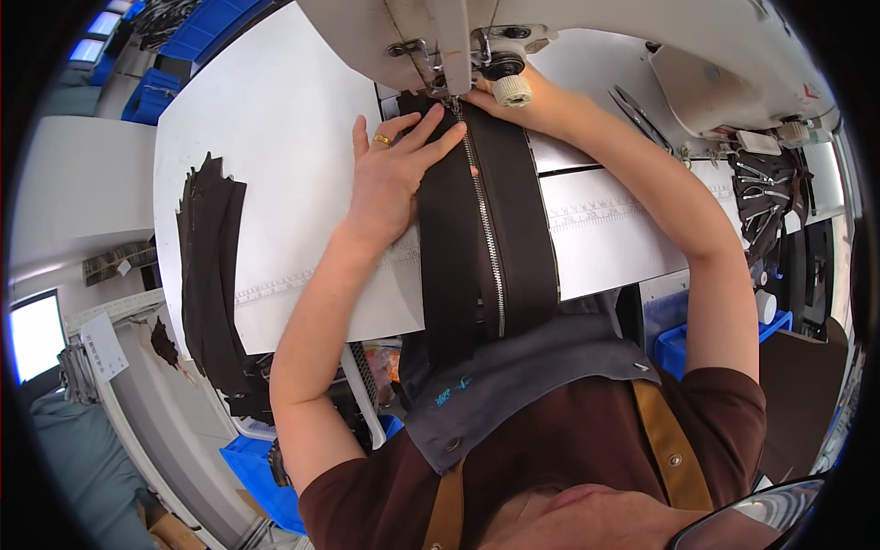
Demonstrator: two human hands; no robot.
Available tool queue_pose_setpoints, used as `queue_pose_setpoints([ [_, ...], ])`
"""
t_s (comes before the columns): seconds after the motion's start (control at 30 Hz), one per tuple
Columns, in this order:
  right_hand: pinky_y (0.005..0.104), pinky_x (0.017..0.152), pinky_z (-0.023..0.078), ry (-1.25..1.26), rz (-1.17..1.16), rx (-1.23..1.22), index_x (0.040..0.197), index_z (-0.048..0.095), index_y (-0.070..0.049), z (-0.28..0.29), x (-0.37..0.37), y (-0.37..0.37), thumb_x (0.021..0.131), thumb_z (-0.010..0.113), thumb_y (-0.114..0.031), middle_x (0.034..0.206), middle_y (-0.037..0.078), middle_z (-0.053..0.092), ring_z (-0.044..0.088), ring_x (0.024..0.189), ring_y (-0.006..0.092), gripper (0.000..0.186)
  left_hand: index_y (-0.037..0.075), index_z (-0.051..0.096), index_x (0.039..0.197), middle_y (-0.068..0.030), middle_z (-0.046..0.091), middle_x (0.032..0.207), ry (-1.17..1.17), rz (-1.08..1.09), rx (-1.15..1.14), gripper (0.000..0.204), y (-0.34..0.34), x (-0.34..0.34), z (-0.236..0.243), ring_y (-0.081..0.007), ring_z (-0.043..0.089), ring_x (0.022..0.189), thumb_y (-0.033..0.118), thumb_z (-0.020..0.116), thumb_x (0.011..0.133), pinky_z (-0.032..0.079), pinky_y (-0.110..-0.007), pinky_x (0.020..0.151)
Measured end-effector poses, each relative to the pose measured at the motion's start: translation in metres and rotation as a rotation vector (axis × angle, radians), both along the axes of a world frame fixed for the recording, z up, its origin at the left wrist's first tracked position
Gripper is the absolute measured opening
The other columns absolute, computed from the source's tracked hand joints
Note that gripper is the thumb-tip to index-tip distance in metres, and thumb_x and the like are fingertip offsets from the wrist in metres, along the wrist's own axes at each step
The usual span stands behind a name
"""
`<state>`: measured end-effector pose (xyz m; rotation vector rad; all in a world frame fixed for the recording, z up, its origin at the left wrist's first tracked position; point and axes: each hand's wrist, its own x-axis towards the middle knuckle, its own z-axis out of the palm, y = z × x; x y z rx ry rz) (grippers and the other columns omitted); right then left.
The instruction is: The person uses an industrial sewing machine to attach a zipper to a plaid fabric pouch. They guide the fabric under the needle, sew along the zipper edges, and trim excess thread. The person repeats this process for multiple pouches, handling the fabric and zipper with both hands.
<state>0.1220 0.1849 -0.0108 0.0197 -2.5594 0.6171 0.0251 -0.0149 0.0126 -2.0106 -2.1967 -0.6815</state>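
Observation:
Dark fabric [526, 229] lies in a long band under the sewing machine [394, 27] and hangs over the table's near edge toward my lap. Down its middle runs a metal zipper [491, 252], its far end at the presser foot [446, 90]. My left hand [390, 174] lies on the left part of the band, fingers spread, fingertips beside the zipper close to the foot. On the other side, my right hand [541, 103] touches the fabric just right of the foot. The machine's white knob and head hide most of its fingers.
A stack of dark fabric strips [213, 247] lies at the table's left edge. Tweezers [640, 117] rest right of the machine head. Several zipper sliders with pulls [763, 197] hang at the right edge. A printed ruler [596, 214] crosses the white tabletop [293, 174]. Blue bins [261, 481] stand below.

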Motion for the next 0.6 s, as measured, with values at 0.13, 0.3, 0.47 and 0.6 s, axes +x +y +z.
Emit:
queue_pose_setpoints([
  [0.13,0.0377,0.063,0.050,0.215,0.012,0.385,0.071,0.061,-0.005,0.002,0.010,-0.003,0.073,0.064,-0.010,0.067,0.010,0.057,0.058,0.066,0.0293,0.006,0.024,0.063,0.119,-0.0051,0.057,0.127,0.042,0.002,-0.004,0.045,-0.003,-0.003,-0.004,-0.0254,0.051,0.115,0.032,0.070,0.075,0.017,-0.057,0.106],
  [0.3,0.0333,0.055,0.048,0.178,-0.142,-0.085,0.072,0.064,-0.005,0.019,0.021,-0.025,0.074,0.064,-0.010,0.064,0.008,0.058,0.059,0.061,0.0207,0.006,0.024,0.060,0.120,-0.0062,0.057,0.126,0.063,-0.021,0.017,0.044,-0.003,-0.004,-0.005,-0.0266,0.051,0.114,0.033,0.067,0.078,0.019,-0.061,0.103],
  [0.47,0.0242,0.049,0.045,-0.228,-0.129,-1.023,0.079,0.067,-0.001,0.036,0.017,-0.022,0.081,0.063,-0.018,0.062,0.006,0.062,0.058,0.056,0.0095,0.018,0.023,0.060,0.120,-0.0064,0.057,0.127,0.067,-0.025,0.015,0.045,-0.003,-0.005,-0.005,-0.0278,0.051,0.114,0.029,0.068,0.077,0.019,-0.062,0.103],
  [0.6,0.0220,0.049,0.045,-0.152,-0.089,-1.163,0.078,0.066,0.001,0.031,0.017,-0.021,0.083,0.062,-0.019,0.066,0.005,0.062,0.058,0.056,0.0090,0.021,0.024,0.059,0.121,-0.0058,0.056,0.128,0.042,-0.024,0.023,0.049,-0.003,-0.005,-0.006,-0.0281,0.051,0.114,0.023,0.071,0.074,0.019,-0.062,0.103],
])
